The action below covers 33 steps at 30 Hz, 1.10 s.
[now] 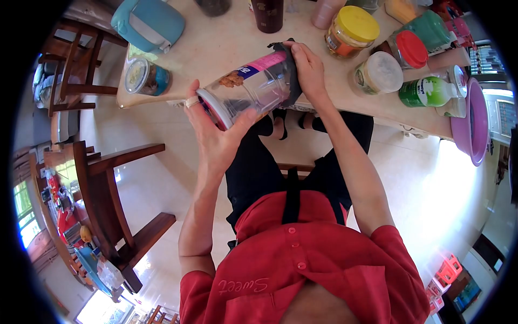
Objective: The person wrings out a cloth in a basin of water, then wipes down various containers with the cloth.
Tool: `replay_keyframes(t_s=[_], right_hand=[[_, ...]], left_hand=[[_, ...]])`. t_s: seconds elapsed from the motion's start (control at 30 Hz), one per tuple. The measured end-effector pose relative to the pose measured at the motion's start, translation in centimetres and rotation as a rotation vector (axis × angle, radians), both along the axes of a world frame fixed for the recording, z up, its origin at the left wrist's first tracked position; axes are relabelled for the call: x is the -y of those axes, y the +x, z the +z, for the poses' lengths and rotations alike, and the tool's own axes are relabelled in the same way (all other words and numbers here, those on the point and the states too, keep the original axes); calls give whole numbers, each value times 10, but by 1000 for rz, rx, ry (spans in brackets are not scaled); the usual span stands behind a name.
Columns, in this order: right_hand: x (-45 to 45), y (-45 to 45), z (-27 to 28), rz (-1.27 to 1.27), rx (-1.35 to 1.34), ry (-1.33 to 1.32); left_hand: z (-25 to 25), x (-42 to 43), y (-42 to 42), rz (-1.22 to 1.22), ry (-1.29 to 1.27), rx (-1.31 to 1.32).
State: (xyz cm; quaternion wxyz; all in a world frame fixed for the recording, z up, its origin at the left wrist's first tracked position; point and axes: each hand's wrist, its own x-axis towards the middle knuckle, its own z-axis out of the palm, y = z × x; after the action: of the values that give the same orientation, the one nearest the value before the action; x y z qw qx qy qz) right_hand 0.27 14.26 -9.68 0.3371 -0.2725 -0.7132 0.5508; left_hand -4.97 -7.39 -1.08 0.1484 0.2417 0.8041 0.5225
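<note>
A clear plastic jar (259, 89) with a pink and blue label lies tilted in the air over the table's near edge, above my lap. My left hand (216, 124) is wrapped around its white-rimmed end at the lower left, thumb on the near side. A dark grey cloth (293, 81) covers the jar's other end. My right hand (308, 70) presses this cloth against the jar, fingers curled over the far side and partly hidden. The jar looks see-through, with little visible inside.
On the pale table (216, 32) stand a blue jug (148, 27), a small lidded tub (145, 77), a dark cup (268, 15), a yellow-lidded jar (350, 32), a white-lidded jar (379, 73) and a green bottle (426, 92). A purple basin (469, 121) is at right. A wooden chair (110, 200) stands left.
</note>
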Motion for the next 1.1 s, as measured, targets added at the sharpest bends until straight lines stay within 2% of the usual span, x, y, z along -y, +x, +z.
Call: replay_keyframes(t_s=[0.13,0.2,0.3,0.33,0.43,0.5,0.7,0.83,0.97,1.03,1.1], right_hand=[[21,3,-1,-103,-73,-23],[30,5,-2,-184,-96,43],[48,8,-4,-192,-99,67],[56,8,-5,-217,-71,189],[72,13,-2,-212,-65,295],[72,18,3,-186,-92,258],[58,29,14,72,-99,288],[56,31,18,105,-86,310],[80,28,27,250,-153,493],[97,27,46,369,-169,489],[103,22,47,459,-244,368]], left_hand=[[-4,-3,-2,27,32,46],[-4,-5,-1,66,160,165],[-7,-6,4,104,184,212],[-6,-6,5,100,184,209],[-2,-6,7,104,169,284],[3,-6,9,36,220,306],[-6,-4,6,69,215,322],[-6,-4,9,104,210,337],[-23,6,-2,129,136,240],[-33,12,-8,140,90,177],[-35,19,-11,71,137,241]])
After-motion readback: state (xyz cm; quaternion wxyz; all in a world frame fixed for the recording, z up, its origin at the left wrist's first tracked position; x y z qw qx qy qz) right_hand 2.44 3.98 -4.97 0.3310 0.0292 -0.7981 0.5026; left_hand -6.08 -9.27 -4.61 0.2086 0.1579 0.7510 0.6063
